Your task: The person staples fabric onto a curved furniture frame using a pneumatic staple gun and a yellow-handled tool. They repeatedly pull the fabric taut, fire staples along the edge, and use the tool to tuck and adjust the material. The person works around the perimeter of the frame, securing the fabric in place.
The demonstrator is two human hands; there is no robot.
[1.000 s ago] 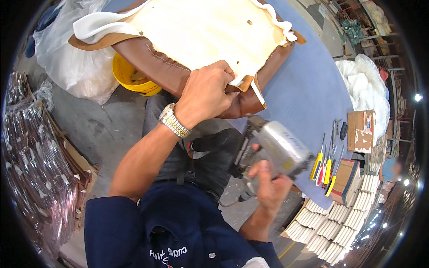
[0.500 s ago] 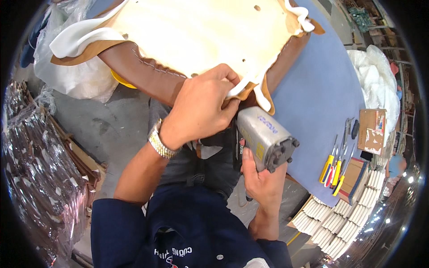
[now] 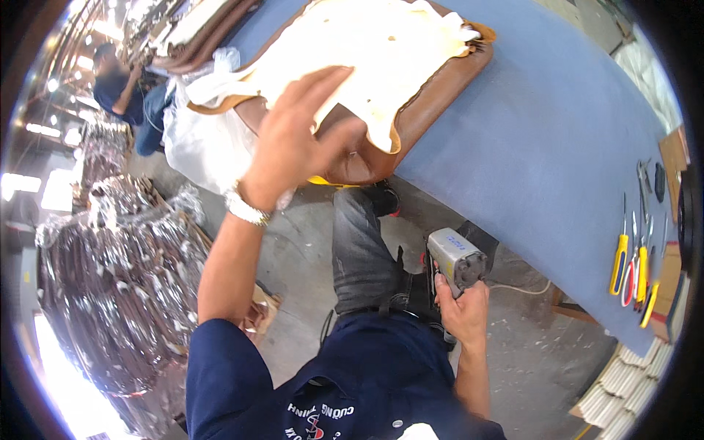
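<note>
We have the cushion (image 3: pixel 381 70) on the table (image 3: pixel 528 147), its near corner jutting past the near edge. Its sides are brown leather, its upturned face cream, with loose white lining along the rim and a tan flap at the left corner. Our left hand (image 3: pixel 297 139) is spread above it, blurred; we cannot tell whether it touches. Our right hand (image 3: pixel 462 308) wraps around the grip of a silver staple gun (image 3: pixel 451 253), off the table's near edge. Glare washes out the cream face, and the far end is cut off. Under the cushion only a sliver of a yellow bucket (image 3: pixel 318 180) shows, its inside hidden. The clear bag (image 3: pixel 198 143) on the floor sits partly behind our left hand, contents unclear.
</note>
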